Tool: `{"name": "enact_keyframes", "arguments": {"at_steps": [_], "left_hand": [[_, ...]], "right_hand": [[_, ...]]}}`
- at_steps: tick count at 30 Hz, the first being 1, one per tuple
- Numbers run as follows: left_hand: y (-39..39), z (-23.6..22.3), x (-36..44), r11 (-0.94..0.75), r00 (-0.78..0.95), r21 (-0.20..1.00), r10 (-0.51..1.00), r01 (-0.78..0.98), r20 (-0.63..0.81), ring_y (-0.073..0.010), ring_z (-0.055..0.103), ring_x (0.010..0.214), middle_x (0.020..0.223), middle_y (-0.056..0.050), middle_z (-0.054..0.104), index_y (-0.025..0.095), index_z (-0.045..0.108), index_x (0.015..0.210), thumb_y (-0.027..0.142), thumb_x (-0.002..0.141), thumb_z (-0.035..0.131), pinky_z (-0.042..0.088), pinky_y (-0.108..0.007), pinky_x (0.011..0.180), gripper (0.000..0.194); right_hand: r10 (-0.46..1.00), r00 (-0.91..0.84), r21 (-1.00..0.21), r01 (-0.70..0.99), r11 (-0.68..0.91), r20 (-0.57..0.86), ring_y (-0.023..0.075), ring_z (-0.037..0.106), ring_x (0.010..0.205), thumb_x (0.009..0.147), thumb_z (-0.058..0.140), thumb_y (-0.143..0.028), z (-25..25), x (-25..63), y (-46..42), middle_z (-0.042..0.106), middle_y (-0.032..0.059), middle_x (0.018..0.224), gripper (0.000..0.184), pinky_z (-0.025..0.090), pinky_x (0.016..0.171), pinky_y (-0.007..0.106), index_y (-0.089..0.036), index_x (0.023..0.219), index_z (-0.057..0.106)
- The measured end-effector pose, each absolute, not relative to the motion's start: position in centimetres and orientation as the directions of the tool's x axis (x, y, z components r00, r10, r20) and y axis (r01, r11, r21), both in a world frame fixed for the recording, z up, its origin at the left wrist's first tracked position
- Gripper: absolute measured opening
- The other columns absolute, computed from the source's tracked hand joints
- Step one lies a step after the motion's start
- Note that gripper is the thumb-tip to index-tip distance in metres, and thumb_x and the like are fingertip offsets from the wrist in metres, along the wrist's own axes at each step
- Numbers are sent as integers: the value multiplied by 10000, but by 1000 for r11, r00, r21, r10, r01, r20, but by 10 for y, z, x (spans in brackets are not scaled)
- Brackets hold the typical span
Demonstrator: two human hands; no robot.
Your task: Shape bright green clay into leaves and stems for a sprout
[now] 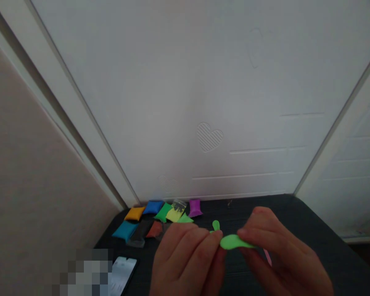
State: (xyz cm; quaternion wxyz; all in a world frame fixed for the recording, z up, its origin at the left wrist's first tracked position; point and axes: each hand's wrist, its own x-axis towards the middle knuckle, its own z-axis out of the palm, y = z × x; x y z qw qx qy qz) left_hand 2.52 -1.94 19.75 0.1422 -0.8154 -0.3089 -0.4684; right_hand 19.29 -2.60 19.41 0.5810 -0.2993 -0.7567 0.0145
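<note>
A bright green piece of modelling clay (234, 241), flattened with a rounded left end, lies between my two hands above the dark table. My right hand (283, 255) pinches its right part between thumb and fingers. My left hand (188, 259) is closed, its fingertips by the rounded end. A smaller green clay lobe (216, 225) sticks up behind my left fingertips; whether it joins the larger piece is hidden. Under my right hand a thin pink strip (267, 257) shows in part.
Several coloured packets lie at the back left of the table, among them a purple packet (195, 208), a blue packet (153, 207) and an orange packet (134, 213). A phone (123, 273) rests at the front left. A white panel (172, 102) rises behind the table.
</note>
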Motion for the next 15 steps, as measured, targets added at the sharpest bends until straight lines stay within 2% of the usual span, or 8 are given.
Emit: {"name": "enact_keyframes", "arguments": {"at_steps": [3,7,10,15], "left_hand": [[-17,197,26,-781,372,16,315,624,873,-123,566,641,676,-16,638,146,633,812,88,736,547,488,-248,634,128],[-13,193,31,-791,344,6,272,612,899,-116,565,615,645,-10,628,138,637,787,103,740,547,482,-254,642,107],[-10,189,34,-815,248,15,194,579,949,-106,555,589,619,-8,610,141,634,761,123,762,518,474,-242,609,118],[-9,187,36,-818,204,28,176,575,963,-104,552,564,599,-5,602,158,630,735,154,786,503,478,-243,590,137]], "right_hand": [[430,-177,-308,469,828,885,121,545,606,687,582,-52,196,193,-24,618,34,693,228,484,509,243,-153,890,608],[413,-202,-273,491,827,888,132,554,612,680,588,-53,196,194,-24,612,44,687,172,486,512,268,-135,828,620],[371,-247,-211,499,841,895,144,583,639,671,578,-36,197,196,-24,628,43,697,174,502,586,310,-135,809,620],[296,-282,-96,557,825,913,147,619,666,712,585,-117,198,199,-25,654,33,711,118,508,681,327,-156,818,621]]}}
